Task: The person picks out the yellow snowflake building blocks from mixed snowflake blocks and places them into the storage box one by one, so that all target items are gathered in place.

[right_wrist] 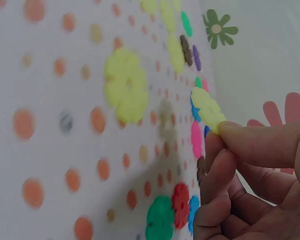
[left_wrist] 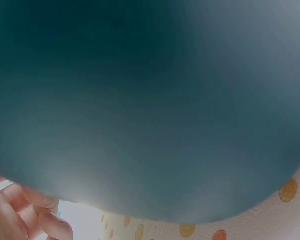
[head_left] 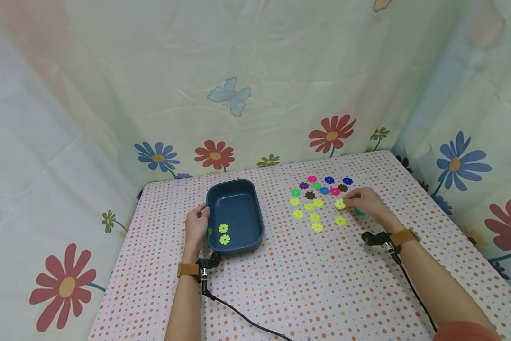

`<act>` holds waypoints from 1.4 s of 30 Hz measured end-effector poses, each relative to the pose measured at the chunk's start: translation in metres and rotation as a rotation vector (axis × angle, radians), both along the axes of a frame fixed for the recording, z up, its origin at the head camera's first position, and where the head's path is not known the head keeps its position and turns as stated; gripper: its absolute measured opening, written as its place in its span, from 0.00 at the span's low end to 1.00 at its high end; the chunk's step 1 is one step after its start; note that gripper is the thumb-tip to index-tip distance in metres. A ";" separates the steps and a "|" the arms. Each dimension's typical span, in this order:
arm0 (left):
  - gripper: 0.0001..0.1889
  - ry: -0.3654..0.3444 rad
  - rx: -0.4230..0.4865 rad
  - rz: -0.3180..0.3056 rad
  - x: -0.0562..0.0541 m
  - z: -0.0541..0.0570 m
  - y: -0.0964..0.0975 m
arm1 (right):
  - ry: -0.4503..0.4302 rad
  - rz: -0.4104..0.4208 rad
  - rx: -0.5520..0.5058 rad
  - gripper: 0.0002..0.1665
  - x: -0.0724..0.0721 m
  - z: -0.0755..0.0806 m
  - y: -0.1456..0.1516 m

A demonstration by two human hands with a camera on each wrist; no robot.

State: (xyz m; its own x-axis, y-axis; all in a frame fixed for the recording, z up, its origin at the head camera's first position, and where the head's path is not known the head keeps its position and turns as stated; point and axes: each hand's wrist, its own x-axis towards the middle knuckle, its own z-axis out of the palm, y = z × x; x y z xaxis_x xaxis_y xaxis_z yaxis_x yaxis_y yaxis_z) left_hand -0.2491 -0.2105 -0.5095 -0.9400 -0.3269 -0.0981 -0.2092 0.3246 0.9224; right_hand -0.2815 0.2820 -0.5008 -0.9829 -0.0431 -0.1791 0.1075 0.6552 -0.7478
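My right hand (head_left: 368, 203) pinches a yellow notched plastic disc (right_wrist: 208, 110) between thumb and finger, raised over the table at the right end of the scattered pieces. Just below it lies another yellow disc (head_left: 340, 221), also large in the right wrist view. A green disc (head_left: 360, 212) is partly covered by the right hand. On the other side, my left hand (head_left: 197, 225) grips the left rim of a dark blue rectangular tray (head_left: 240, 208). Inside the tray, near its front left corner, lie two yellow discs (head_left: 224, 239). The tray's wall fills most of the left wrist view.
Several yellow discs (head_left: 308, 206) lie in a loose group right of the tray. Behind them are pink, purple, brown, green and blue discs (head_left: 324, 190). A red disc (right_wrist: 180, 205) shows below the right hand. Cables run from both wrist cameras over the dotted tablecloth (head_left: 281, 284).
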 end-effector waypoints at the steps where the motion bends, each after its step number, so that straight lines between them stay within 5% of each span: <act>1: 0.24 0.002 0.000 0.001 0.000 0.000 0.000 | -0.011 0.002 -0.016 0.21 -0.001 0.002 -0.002; 20: 0.23 0.042 -0.006 -0.002 -0.001 -0.006 -0.002 | -0.027 0.103 -0.273 0.19 -0.038 0.037 -0.111; 42: 0.23 0.061 -0.012 0.010 -0.003 -0.006 0.000 | 0.007 0.277 -0.310 0.10 -0.055 0.052 -0.247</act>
